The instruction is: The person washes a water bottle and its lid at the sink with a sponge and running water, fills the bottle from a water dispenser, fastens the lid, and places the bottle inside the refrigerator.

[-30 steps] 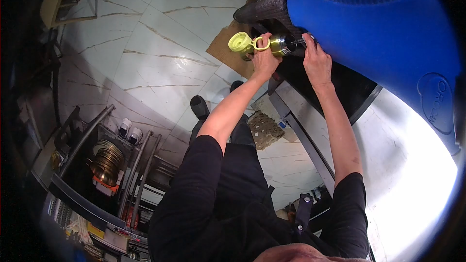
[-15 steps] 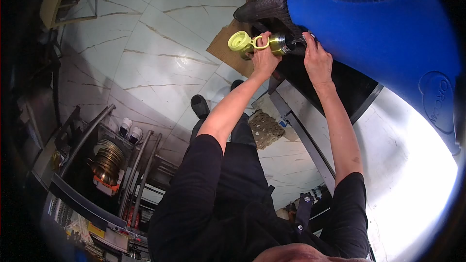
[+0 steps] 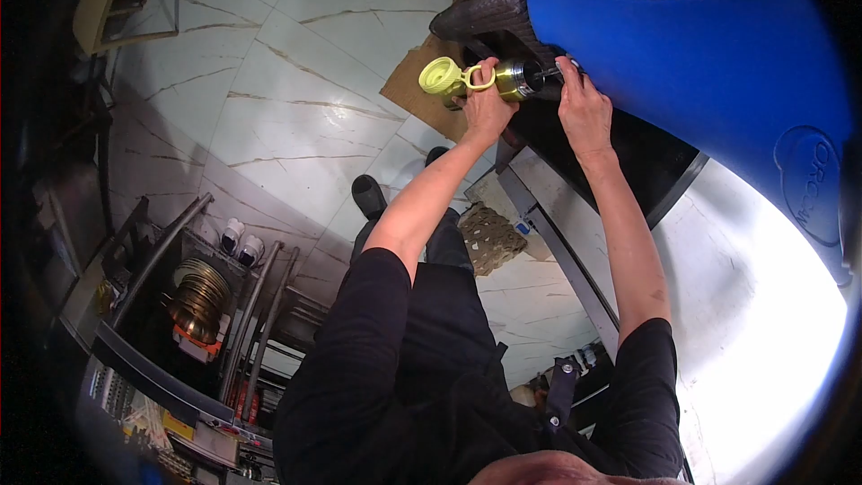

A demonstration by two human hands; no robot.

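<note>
While the left hand grips the green bottle around its body, the bottle's open mouth points to the right of the view, at the right hand. Long axis runs side to side across the view, nearly level in it, mouth end slightly higher in the frame than the base end. Exact tilt to the floor: can't tell. Bottle is at upper center, just left of the blue container.

Yellow-green cap is off the mouth, out by the base end; its loop sits at the left hand's fingers, ring lying along the bottle side.

Right hand is closed in a pinch, thumb and fingers on a thin tool. Tool lines up roughly with the bottle axis, far end at the mouth; how deep it goes is too dark to tell. Right hand is right beside the container's lower edge; contact unclear.

Brown cardboard lies on the tiled floor, below and left of the bottle.
</note>
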